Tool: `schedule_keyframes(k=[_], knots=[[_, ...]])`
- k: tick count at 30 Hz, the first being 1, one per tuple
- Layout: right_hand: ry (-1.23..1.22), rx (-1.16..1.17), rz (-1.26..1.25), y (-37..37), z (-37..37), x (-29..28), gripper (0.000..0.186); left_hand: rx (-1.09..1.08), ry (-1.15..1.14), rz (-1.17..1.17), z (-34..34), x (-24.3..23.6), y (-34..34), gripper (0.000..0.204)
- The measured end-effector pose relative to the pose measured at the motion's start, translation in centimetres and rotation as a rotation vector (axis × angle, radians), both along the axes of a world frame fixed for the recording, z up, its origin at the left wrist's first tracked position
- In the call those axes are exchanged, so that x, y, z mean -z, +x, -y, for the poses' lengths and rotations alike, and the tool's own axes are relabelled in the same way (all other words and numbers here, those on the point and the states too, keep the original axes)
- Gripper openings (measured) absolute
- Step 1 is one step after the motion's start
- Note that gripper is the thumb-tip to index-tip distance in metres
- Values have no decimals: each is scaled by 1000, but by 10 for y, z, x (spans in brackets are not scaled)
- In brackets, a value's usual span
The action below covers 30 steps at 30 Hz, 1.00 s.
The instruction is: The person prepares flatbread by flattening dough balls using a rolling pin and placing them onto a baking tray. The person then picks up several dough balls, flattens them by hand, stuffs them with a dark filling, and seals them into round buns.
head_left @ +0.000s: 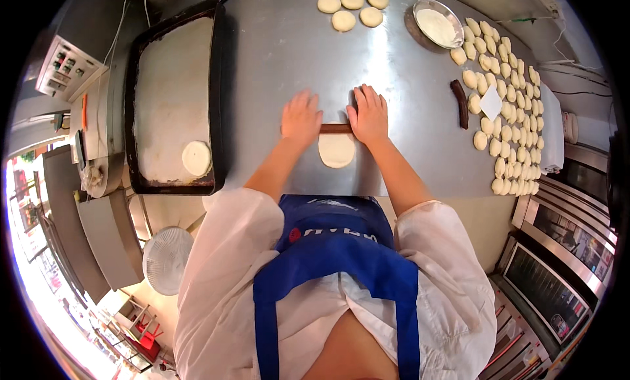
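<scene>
You face a steel table, a dark-rimmed tray at left. Between your left hand and right hand, both unclenched, lies a flat dough round, crossed by the rolling pin beneath them.

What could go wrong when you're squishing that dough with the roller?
If the left hand and right hand press unevenly on the rolling pin, the dough disc might turn out thicker on one side. The dough pieces at the right are packed so closely that some could stick together. The metal bowl sits right beside them, so a bump might spill its pale contents.
</scene>
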State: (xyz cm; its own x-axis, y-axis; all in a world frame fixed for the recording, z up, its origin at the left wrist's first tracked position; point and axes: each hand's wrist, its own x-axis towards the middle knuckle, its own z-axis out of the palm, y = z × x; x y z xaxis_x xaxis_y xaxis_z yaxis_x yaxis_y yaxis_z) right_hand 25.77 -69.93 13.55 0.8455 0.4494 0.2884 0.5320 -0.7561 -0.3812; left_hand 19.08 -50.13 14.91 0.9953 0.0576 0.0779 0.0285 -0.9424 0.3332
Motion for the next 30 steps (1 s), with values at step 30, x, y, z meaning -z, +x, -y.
schedule_keyframes(k=[30], knots=[[107,-460,22,-44,-100,-12,15,-354,-437,-431,-71,-17,-107,47]])
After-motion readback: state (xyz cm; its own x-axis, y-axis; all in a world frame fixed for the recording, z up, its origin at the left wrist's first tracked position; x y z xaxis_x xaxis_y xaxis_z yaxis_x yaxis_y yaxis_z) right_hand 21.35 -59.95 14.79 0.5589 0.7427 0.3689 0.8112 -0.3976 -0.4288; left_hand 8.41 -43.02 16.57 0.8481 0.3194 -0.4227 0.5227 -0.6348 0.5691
